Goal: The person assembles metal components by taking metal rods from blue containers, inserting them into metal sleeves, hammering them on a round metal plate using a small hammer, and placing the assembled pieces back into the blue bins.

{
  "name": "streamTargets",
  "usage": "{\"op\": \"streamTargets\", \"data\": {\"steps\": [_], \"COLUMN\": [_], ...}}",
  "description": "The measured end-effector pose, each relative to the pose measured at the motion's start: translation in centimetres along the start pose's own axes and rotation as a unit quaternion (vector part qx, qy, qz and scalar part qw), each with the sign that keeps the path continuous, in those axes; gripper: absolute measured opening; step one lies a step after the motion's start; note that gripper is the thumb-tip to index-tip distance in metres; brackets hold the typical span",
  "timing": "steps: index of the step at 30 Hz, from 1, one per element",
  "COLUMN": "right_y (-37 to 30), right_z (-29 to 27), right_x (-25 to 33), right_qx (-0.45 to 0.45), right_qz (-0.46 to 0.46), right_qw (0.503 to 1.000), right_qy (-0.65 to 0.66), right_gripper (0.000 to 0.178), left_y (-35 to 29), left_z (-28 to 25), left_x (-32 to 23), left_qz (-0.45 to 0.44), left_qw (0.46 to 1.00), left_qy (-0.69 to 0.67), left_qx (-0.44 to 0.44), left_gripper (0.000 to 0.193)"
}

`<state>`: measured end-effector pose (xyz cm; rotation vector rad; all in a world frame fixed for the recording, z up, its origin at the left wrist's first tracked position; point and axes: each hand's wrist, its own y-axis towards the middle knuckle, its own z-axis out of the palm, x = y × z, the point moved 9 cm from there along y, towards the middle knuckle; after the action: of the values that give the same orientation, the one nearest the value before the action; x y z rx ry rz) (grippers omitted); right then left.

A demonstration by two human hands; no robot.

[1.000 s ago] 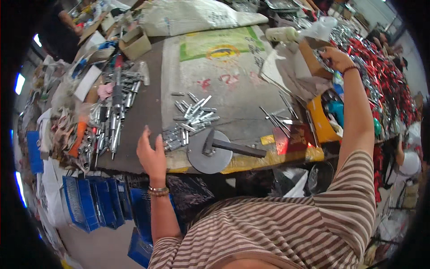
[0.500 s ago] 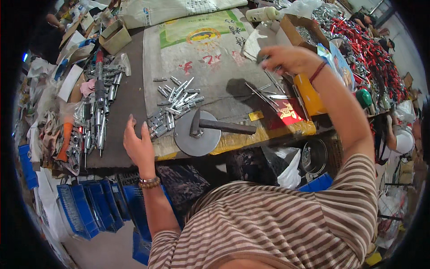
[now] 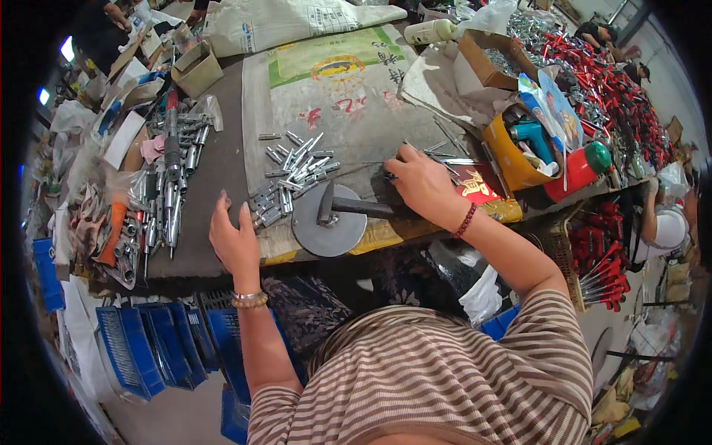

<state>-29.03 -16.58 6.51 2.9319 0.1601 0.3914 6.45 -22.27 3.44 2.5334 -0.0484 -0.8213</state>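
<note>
My left hand (image 3: 236,241) rests at the table's front edge, thumb and fingers apart, holding nothing. Beside it lies a pile of shiny metal shafts and sockets (image 3: 300,169). A round grey metal disc (image 3: 330,239) sits right of the pile, and a hammer (image 3: 363,207) with a dark handle lies across it. Above the handle's end, my right hand (image 3: 423,185) is closed with its fingers curled down; a small dark thing shows at the fingertips, too small to name. Thin metal rods (image 3: 446,163) lie just beyond that hand, next to a red packet (image 3: 476,183).
A yellow container (image 3: 512,159) holding a teal-handled tool stands right, beside a red-and-green bottle (image 3: 582,170). A cardboard box (image 3: 486,61) of small metal parts and a heap of red-handled tools (image 3: 615,104) lie behind. More metal tools (image 3: 167,178) crowd the left; blue bins (image 3: 137,352) are below.
My right hand has come down and left, from above the right side of the cloth to beside the hammer handle. My left hand has barely moved.
</note>
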Motion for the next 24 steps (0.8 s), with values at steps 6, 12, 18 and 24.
{"op": "streamTargets", "data": {"steps": [6, 12, 18, 24], "right_y": [0.5, 2.8, 2.4, 0.3], "right_z": [-1.3, 1.1, 0.6, -1.2], "right_x": [-3.7, -9.3, -11.1, -5.4], "right_qx": [-0.056, -0.011, -0.049, -0.089], "right_qz": [0.054, 0.179, 0.146, 0.079], "right_qw": [0.996, 0.982, 0.987, 0.980], "right_qy": [0.049, -0.052, 0.043, 0.160], "right_gripper": [0.023, 0.025, 0.026, 0.022], "left_y": [-0.1, 0.2, -2.0, -2.0], "left_z": [-0.7, -1.2, -2.2, -3.9], "left_x": [1.5, 2.9, -0.4, -4.7], "left_qz": [-0.023, -0.076, -0.051, 0.105], "left_qw": [1.000, 0.957, 0.961, 0.994], "left_qy": [-0.019, -0.280, -0.255, 0.002], "left_qx": [-0.005, 0.002, 0.090, 0.042], "left_gripper": [0.045, 0.038, 0.013, 0.019]}}
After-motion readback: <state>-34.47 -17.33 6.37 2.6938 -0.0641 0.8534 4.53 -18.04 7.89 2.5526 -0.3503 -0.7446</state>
